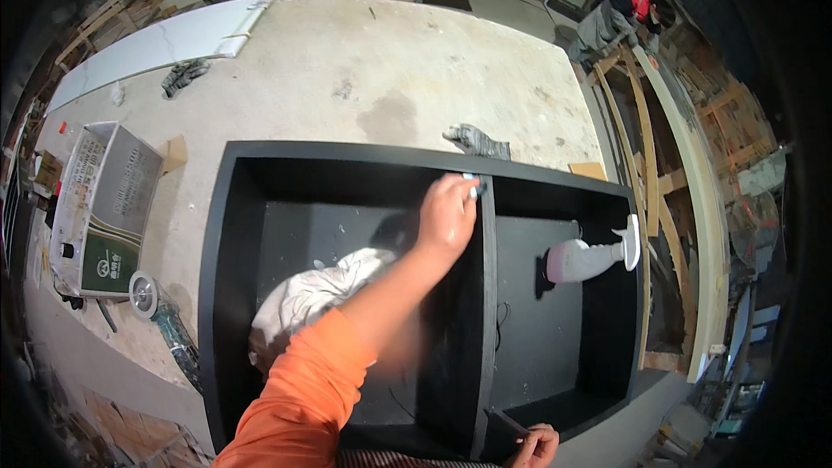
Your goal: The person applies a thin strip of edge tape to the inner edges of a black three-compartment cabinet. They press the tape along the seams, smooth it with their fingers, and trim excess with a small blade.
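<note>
Left hand [447, 215] reaches across the black cabinet frame [347, 154], fingers pinched on a small light-coloured object [472, 184] at the top of the centre divider [488, 312], right where it meets the far rail. Can't tell what the object is. Right hand [537, 447] sits at the near rail, bottom of view, fingers curled on the near edge by a thin dark strip; whether it grips it, can't tell.

Around it:
- White cloth [308, 295] bunched in the left compartment, under the left forearm. Orange sleeve covers part of it.
- White spray bottle [589, 257] lying on its side in the right compartment, trigger end toward the right wall.
- Grey work glove [478, 142] on the counter [364, 69], just beyond the far rail, near the pinching hand.
- Second glove [184, 75] far left on the counter, beside a long white panel [165, 39].
- Round silver disc [144, 293] just left of the frame.

Room: right compartment mostly open apart from the bottle; left compartment taken up by cloth and arm. Counter beyond the frame is wide and bare, dusty and stained. Right side drops off to curved wooden ribs [646, 182].

Packages: open carton [104, 208] left of the frame, grey-white sides with print, dark green panel on its near end. Small tan block [174, 154] between it and the frame.

A person [611, 22] is bent over at far upper right, well apart.
</note>
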The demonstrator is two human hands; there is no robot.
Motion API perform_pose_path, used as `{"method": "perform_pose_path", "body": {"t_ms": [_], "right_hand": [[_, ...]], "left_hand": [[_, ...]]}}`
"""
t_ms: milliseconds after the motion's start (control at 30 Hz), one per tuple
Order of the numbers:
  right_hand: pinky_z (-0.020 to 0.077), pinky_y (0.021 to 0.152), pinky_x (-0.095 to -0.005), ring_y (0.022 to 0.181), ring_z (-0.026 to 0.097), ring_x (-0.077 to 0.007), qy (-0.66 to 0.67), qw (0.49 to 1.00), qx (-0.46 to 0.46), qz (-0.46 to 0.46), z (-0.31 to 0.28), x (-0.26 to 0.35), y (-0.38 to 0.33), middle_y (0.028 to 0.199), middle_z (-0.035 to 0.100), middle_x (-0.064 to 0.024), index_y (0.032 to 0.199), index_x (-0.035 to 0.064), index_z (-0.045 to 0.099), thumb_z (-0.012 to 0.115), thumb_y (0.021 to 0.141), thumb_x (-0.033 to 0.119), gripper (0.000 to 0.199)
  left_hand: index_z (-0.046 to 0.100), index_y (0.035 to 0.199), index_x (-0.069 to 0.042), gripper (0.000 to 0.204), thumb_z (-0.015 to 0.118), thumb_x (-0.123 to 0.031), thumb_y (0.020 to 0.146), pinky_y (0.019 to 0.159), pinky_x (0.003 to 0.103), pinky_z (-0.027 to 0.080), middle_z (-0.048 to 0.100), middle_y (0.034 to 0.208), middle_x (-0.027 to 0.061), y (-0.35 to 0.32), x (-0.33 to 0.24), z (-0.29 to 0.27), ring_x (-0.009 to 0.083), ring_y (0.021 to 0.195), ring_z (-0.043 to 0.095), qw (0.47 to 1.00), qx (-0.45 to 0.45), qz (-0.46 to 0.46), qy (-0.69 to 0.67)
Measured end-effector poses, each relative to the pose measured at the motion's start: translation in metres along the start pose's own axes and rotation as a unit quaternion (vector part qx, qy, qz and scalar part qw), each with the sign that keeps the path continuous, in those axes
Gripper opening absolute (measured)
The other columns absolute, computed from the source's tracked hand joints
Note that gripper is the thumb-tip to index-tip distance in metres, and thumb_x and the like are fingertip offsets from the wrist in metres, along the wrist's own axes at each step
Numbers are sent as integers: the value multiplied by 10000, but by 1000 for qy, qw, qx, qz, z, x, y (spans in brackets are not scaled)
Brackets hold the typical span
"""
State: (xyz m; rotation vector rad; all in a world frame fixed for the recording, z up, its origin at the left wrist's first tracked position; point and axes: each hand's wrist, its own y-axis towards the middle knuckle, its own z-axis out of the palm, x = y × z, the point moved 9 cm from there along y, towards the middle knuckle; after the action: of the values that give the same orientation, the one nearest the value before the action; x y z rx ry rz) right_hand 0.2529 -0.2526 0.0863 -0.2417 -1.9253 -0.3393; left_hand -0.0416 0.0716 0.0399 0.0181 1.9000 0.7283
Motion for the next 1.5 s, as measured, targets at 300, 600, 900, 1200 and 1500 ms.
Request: {"method": "perform_pose_path", "body": {"t_ms": [300, 600, 900, 1200, 1500], "right_hand": [[402, 630, -246, 678, 467, -139, -38, 998, -39, -21, 0, 5, 3, 787, 500, -82, 870, 45, 474, 561, 961, 109, 141], [407, 640, -229, 697, 470, -112, -12, 999, -33, -21, 7, 12, 7, 824, 507, -64, 895, 45, 482, 527, 980, 76, 100], [412, 659, -232, 705, 476, -109, -31, 999, -32, -8, 9, 11, 7, 834, 509, -63, 907, 40, 488, 511, 988, 65, 88], [406, 666, -226, 698, 474, -103, -32, 999, -39, -6, 7, 10, 7, 842, 515, -62, 902, 39, 488, 526, 986, 69, 97], [396, 642, -218, 670, 478, -98, -51, 998, -36, -19, 9, 12, 8, 842, 518, -63, 884, 41, 486, 504, 991, 76, 114]], "left_hand": [[703, 999, -17, 186, 677, -19, 815, 809, 335, 521, 671, 952, 120, -35, -13, -35, 250, 890, 658, 995, 37, -46, -76], [685, 1052, 3, 209, 721, -62, 856, 775, 256, 531, 710, 940, 49, -56, 3, -20, 91, 847, 653, 916, 178, -283, -222], [699, 1037, -10, 194, 723, -80, 859, 803, 281, 547, 725, 959, 77, -77, -9, -16, 124, 888, 687, 909, 242, -246, -232], [646, 958, -18, 160, 734, -60, 831, 767, 316, 527, 626, 928, 103, -107, -38, -16, 189, 857, 650, 942, 204, -156, -215], [648, 930, -14, 128, 706, -36, 818, 707, 338, 498, 611, 900, 117, -63, -21, -15, 232, 792, 618, 975, 76, -119, -169]]}}
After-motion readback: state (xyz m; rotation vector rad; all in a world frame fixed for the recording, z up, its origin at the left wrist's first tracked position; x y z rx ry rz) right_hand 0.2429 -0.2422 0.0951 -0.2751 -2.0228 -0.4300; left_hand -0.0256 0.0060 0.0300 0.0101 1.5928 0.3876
